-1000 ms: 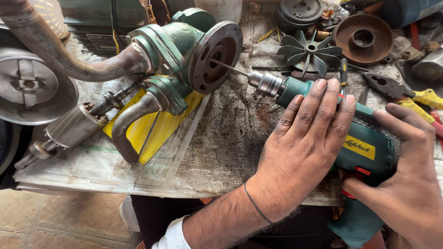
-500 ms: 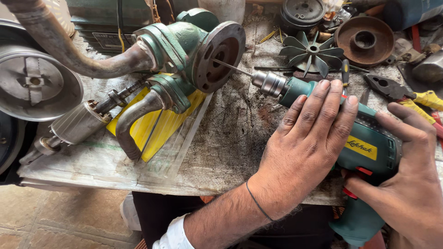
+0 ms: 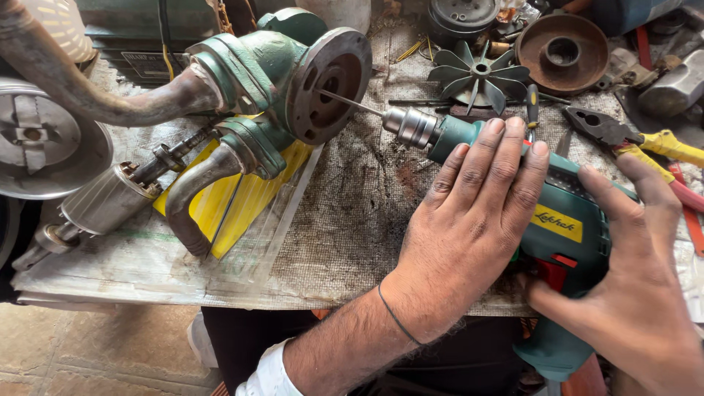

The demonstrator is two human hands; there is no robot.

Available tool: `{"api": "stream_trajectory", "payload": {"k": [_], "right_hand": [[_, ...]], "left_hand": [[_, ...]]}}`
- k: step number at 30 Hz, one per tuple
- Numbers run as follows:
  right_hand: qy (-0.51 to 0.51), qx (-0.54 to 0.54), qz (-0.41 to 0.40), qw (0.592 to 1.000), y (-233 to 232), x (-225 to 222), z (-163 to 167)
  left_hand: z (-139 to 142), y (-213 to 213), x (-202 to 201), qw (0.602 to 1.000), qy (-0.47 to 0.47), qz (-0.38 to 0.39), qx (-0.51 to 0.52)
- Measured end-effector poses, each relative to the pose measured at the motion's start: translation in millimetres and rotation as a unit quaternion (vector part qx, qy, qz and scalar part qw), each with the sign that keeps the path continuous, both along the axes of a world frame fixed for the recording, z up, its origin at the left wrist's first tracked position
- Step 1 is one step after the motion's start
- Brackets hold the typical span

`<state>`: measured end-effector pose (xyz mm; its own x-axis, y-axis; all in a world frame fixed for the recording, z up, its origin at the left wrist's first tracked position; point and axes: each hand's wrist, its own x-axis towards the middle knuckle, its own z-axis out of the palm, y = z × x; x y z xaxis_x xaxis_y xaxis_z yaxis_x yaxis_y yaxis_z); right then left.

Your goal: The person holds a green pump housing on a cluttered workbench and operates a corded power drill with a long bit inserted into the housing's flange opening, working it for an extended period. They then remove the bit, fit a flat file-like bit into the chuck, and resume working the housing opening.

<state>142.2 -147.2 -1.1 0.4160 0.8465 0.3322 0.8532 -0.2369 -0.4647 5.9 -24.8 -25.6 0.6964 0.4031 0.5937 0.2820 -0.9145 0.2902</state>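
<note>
A green power drill [image 3: 568, 220] lies across the cloth-covered bench [image 3: 352, 220], pointing left. Its thin bit [image 3: 348, 103] meets the face of the rusty round flange [image 3: 326, 84] of a green cast pump body [image 3: 253, 70]. My left hand [image 3: 469, 227] lies over the top of the drill's body, fingers together and stretched toward the silver chuck [image 3: 411, 126]. At the lower right, my right hand [image 3: 631, 293] wraps the drill's handle, with a finger by the red trigger [image 3: 554, 271].
Behind the drill lie a grey fan impeller [image 3: 477, 73], a rusty disc [image 3: 561, 51], a small screwdriver [image 3: 532, 103] and yellow-handled pliers [image 3: 623, 136]. At the left are a motor rotor [image 3: 110, 198], a grey pulley wheel [image 3: 37, 139] and a yellow plastic sheet [image 3: 242, 198]. The bench's front edge [image 3: 220, 297] runs below.
Both hands stay on the drill, and the bit stays at the flange. The whole view has shifted only slightly.
</note>
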Motion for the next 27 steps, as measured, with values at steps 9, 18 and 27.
{"api": "stream_trajectory", "payload": {"k": [9,18,27], "right_hand": [[0.044,0.041,-0.004,0.998,2.5,-9.7,0.8],[0.047,0.033,-0.006,0.998,5.5,-9.4,1.4],[0.054,0.032,-0.004,0.998,3.4,-10.2,-1.8]], "left_hand": [[-2.0,2.0,0.5,1.0,0.007,0.001,0.015],[2.0,3.7,-1.3,1.0,0.001,0.004,0.008],[2.7,4.0,-3.1,1.0,0.015,0.008,0.01]]}}
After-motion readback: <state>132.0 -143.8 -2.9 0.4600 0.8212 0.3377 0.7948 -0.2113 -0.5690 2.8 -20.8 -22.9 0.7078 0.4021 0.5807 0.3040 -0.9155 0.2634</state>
